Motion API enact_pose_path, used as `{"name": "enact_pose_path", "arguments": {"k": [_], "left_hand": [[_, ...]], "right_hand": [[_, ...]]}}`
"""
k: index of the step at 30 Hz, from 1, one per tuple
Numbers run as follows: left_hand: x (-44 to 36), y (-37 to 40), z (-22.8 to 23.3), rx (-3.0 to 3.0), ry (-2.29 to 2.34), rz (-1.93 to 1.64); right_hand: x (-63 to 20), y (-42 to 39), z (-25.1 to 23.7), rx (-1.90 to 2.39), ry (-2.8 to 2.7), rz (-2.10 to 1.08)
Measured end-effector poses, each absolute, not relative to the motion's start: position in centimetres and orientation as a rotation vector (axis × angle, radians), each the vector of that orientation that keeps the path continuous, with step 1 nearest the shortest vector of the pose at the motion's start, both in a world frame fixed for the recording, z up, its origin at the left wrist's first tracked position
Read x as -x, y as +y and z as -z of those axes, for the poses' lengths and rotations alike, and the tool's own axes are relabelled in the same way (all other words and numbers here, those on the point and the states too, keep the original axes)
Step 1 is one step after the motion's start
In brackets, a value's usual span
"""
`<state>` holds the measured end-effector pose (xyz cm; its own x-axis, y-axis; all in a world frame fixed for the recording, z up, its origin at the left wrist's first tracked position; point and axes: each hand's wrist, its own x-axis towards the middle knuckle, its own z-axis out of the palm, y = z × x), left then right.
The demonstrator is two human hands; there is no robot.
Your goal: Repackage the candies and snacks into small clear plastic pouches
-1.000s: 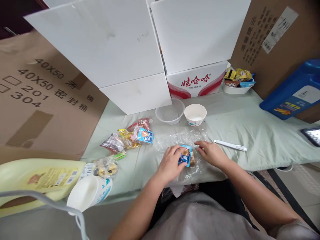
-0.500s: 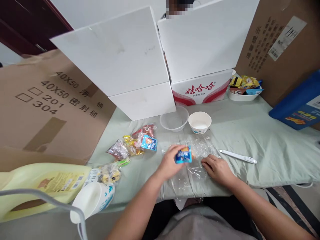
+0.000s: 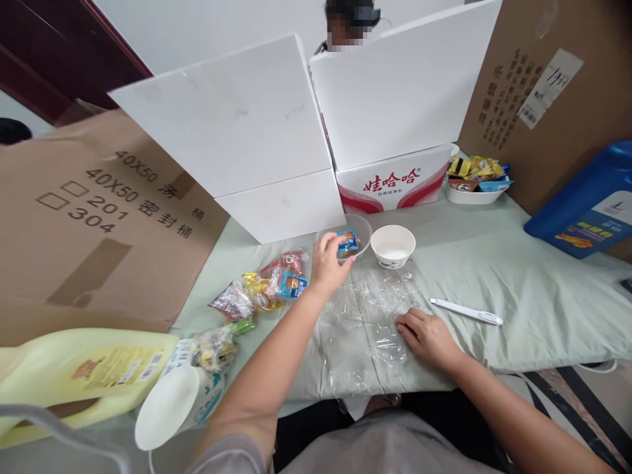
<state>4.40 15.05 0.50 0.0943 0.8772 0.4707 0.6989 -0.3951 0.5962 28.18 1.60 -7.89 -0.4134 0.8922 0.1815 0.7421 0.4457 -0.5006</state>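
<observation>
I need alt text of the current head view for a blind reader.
A person's left hand is at a blue packet in or above a clear bowl; the right hand rests on plastic film. Wrapped snacks lie nearby.

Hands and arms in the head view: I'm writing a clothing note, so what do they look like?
Both the left hand and right hand are bare, with no gloves, watch or bracelet visible. A short, plain grey sleeve shows on the left arm; the right arm is bare as far as it shows.
</observation>
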Motion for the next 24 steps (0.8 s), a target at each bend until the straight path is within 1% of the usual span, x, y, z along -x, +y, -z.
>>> {"name": "enact_pose_path", "arguments": {"k": [2,5,7,11,14,16,19,22,24], "left_hand": [[-4.7,11.5,0.0,-2.212,1.445,-1.086],[-4.8,5.4,1.0,-2.238,1.153,-0.731],[-4.2,1.7,1.8,-2.254,1.063,-0.553],[-1.4,-3.5,3.5,-2.347,1.048,-0.292],[1.5,-5.5,4.8,-2.523,1.045,-0.132],[3.1,-6.1,5.4,-2.606,1.069,-0.162],[4.4,-6.5,5.6,-2.575,1.096,-0.398],[4.5,-6.4,4.9,-2.281,1.145,-0.619],[4.3,-5.8,4.3,-2.019,1.234,-0.682]], "right_hand": [[-28.1,1.6,7.8,1.394,-2.277,-0.490],[-28.0,1.7,7.8,1.414,-2.262,-0.525],[-28.2,1.8,7.7,1.418,-2.229,-0.594],[-29.6,1.7,6.6,1.345,-2.141,-0.872],[-31.0,1.2,5.3,1.188,-2.218,-1.077],[-31.8,0.7,4.6,1.105,-2.330,-1.135],[-32.5,-0.2,3.9,1.076,-2.413,-1.103],[-32.9,-1.1,3.8,1.071,-2.365,-1.072],[-33.0,-1.4,3.9,1.133,-2.241,-1.129]]}}
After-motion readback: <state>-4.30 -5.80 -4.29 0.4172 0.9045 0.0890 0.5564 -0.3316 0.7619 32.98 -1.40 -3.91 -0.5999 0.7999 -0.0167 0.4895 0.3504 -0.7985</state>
